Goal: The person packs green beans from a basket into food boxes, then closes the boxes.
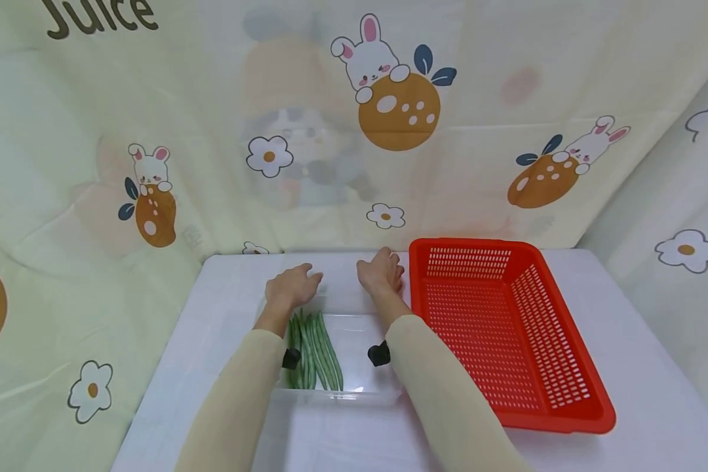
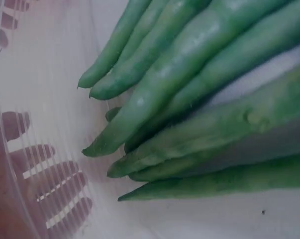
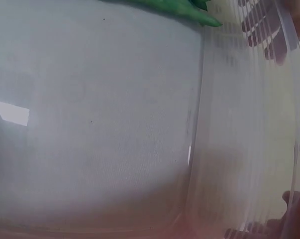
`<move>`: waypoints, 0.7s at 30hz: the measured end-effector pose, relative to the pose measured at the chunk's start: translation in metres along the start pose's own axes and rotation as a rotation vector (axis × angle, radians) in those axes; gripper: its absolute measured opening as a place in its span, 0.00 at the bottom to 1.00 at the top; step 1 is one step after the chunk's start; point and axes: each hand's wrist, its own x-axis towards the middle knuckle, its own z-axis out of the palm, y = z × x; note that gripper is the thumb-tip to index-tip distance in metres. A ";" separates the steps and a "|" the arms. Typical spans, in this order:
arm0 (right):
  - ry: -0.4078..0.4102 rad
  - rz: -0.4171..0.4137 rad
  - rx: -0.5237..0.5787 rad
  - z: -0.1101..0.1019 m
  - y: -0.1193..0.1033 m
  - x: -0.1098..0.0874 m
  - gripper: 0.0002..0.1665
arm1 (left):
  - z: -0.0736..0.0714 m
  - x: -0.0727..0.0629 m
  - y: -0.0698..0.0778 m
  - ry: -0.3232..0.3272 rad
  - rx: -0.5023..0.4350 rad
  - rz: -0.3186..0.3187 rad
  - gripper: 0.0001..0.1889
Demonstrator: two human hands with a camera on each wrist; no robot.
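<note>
A clear plastic box stands on the table, with several green beans lying lengthwise along its left side. Close up, the tapered bean tips point toward the ribbed clear wall. Beyond the box's far side is my left hand; its fingers show through that wall, apart from the beans. My right hand is also past the far side, close to the red basket, its fingers loosely bent. Nothing is visible in either hand. Whether either hand touches the box's outside, I cannot tell.
A red slotted plastic basket stands right of the box, with nothing in it. The white table ends behind against a hanging cloth printed with rabbits and flowers. Another cloth hangs at the right.
</note>
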 end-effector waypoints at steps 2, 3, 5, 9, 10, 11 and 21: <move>-0.011 -0.016 -0.013 0.000 0.001 0.000 0.31 | 0.000 0.000 0.000 0.001 0.003 0.006 0.31; -0.012 -0.021 -0.020 0.000 0.001 -0.001 0.30 | 0.000 0.000 0.000 0.000 0.003 0.011 0.30; -0.026 -0.025 -0.041 -0.001 0.001 -0.002 0.28 | 0.000 0.001 0.000 -0.006 0.003 0.019 0.30; -0.058 -0.007 -0.068 -0.001 0.002 -0.003 0.31 | 0.002 0.002 -0.001 -0.013 -0.007 0.032 0.30; -0.068 -0.002 -0.068 -0.001 0.002 -0.003 0.33 | 0.003 0.002 -0.001 -0.012 -0.008 0.032 0.30; -0.073 -0.002 -0.065 -0.002 0.003 -0.003 0.35 | 0.003 0.002 -0.001 -0.010 -0.008 0.029 0.30; -0.110 -0.010 -0.082 -0.004 0.000 -0.005 0.42 | -0.001 -0.001 0.004 -0.007 0.013 -0.130 0.43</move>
